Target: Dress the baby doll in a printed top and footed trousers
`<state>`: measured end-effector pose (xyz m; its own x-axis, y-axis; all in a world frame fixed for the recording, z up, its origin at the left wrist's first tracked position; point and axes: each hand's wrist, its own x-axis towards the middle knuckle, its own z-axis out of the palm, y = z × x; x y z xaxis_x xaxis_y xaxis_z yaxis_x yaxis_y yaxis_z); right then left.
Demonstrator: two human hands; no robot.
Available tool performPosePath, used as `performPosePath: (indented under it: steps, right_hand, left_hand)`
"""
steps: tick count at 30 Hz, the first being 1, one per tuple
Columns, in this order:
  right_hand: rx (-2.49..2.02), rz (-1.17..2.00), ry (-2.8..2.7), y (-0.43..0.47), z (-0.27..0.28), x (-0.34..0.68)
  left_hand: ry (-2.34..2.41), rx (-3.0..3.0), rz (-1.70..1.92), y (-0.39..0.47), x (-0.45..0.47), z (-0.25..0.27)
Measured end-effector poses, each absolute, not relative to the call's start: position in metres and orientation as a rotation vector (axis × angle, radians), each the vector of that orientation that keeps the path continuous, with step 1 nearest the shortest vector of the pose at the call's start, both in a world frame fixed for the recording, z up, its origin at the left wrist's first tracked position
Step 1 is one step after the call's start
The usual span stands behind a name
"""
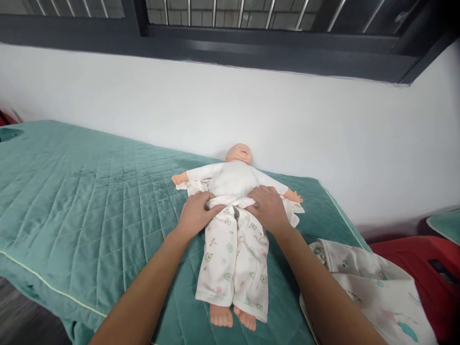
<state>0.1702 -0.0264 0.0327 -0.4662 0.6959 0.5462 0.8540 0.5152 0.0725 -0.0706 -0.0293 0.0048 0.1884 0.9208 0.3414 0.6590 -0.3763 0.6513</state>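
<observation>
A baby doll lies on its back, its head toward the wall and its arms spread wide. White patterned baby pants cover its legs, with the bare feet showing below the cuffs. My left hand grips the waistband at one side, thumb on top. On the other side my right hand has its fingers curled over the same waistband. A light patterned top lies spread out under the doll's body and arms.
Under the doll is a green quilted cover. A white printed cloth hangs at the right corner, beside a red plastic object. Behind are a white wall and a dark-framed barred window.
</observation>
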Motion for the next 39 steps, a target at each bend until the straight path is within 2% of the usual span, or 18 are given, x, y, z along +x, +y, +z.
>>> performPosePath:
  steps: [6, 13, 21, 27, 32, 39]
  right_hand:
    - [-1.392, -0.459, -2.346, -0.054, 0.034, 0.167]
    - [-1.716, -0.079, -2.292, -0.092, 0.038, 0.159]
    - [-1.643, 0.112, -2.161, -0.078, 0.027, 0.186]
    - [-1.543, 0.477, -1.976, -0.077, 0.023, 0.189]
    - [-1.499, 0.715, -1.77, -0.076, 0.018, 0.187]
    - [-1.559, 0.672, -1.757, -0.072, 0.015, 0.182]
  left_hand:
    - [1.577, 2.261, 1.001, -0.03, -0.066, 0.004]
    - [1.559, 2.348, 1.021, -0.027, -0.068, 0.0]
    - [1.519, 2.26, 1.098, -0.029, -0.067, -0.003]
    - [1.461, 2.191, 1.215, -0.015, -0.053, 0.003]
    - [1.523, 2.182, 1.169, 0.004, -0.042, 0.008]
    - [1.744, 2.295, 1.035, -0.012, -0.042, 0.011]
